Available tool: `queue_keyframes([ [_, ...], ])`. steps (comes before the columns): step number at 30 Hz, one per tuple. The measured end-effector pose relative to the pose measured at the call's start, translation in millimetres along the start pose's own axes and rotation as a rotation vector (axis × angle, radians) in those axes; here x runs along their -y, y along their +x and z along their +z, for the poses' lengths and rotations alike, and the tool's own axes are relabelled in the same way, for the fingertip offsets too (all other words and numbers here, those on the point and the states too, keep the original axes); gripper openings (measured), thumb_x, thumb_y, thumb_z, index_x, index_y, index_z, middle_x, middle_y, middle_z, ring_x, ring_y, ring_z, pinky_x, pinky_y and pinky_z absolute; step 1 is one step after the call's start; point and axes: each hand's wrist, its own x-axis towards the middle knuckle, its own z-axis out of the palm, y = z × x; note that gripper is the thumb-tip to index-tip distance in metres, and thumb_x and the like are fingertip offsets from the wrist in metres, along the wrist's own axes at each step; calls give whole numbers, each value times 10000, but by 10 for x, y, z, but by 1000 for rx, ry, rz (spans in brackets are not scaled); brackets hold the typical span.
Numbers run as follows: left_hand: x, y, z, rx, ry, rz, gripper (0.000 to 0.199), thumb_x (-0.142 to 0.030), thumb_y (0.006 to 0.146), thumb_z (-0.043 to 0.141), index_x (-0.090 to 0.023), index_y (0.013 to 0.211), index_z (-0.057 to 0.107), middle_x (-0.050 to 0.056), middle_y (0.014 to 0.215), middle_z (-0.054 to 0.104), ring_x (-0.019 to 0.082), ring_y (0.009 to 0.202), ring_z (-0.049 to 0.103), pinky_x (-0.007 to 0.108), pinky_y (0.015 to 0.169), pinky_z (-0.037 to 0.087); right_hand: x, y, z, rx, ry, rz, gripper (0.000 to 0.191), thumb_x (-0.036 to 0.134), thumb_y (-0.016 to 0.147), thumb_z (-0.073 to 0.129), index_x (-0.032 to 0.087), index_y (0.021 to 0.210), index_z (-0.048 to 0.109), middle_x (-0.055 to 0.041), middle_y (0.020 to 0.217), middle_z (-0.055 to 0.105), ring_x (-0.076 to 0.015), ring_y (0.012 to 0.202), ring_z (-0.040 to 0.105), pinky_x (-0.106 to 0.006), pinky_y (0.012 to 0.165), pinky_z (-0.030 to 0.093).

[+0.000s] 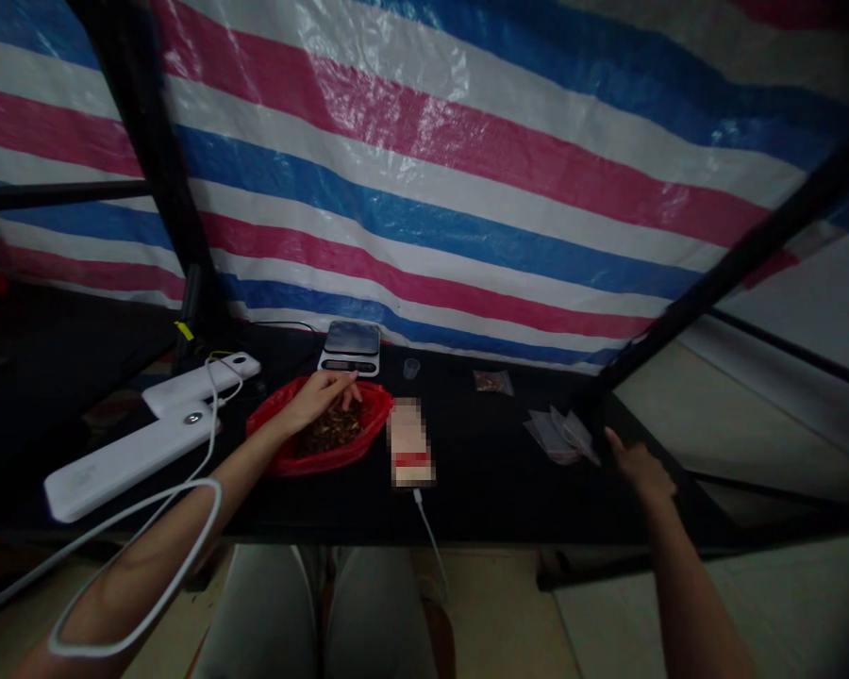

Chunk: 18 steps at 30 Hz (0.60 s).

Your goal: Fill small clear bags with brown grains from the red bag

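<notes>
There is a single view, taken from a camera on the seated person's head. It looks forward and down across the dark desk [495, 490] toward the striped tarp [467, 170] hanging close behind it. It sits near enough that both forearms reach in from the bottom corners, with the lap below. The left hand [318, 396] and right hand [640, 467] fall mid-frame. No second view overlaps it.

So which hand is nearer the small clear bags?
The right hand, just beside the small clear bags at their right edge. The left hand is far off to their left, over the red bag.
</notes>
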Motion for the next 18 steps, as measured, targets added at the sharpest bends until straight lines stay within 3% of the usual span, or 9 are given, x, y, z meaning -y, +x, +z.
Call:
queue_keyframes([
  [2,30,30,-70,-3,10,-6,486,-513,799,402,-105,656,624,-19,428,475,56,356,365,176,376,252,47,-3,-10,-153,-289,23,582,540,784,380,13,868,611,-273,686,598,-418,748,591,-545,614,398],
  [4,57,60,-131,-12,20,5,489,-508,801,402,-101,652,629,-21,420,464,49,349,344,177,373,236,239,-19,47,-206,-388,-54,582,493,831,324,4,1028,570,-287,802,609,-417,864,575,-542,685,400],
  [7,70,85,-177,-18,20,14,493,-499,811,393,-95,667,636,-18,432,468,46,357,341,176,374,224,736,-34,292,-13,-212,-222,459,428,845,358,112,1112,557,-236,967,611,-362,980,549,-499,758,413],
  [9,52,66,-177,-18,20,12,494,-498,814,391,-94,667,635,-18,433,464,46,358,341,175,373,222,1074,-17,519,143,-94,-238,380,414,804,459,148,1027,614,-204,1061,592,-324,1067,508,-453,834,402],
  [13,4,-69,-192,12,43,15,505,-507,816,385,-93,666,632,-18,437,467,45,359,343,174,375,230,1465,68,872,262,-28,-125,297,365,683,615,114,831,672,-218,899,638,-328,913,592,-426,718,462],
  [18,48,-240,-288,31,31,7,515,-510,824,369,-87,681,627,-15,454,484,49,368,360,181,392,259,1684,69,931,328,186,-144,274,329,702,586,97,835,642,-130,697,658,-220,633,641,-302,558,482],
])
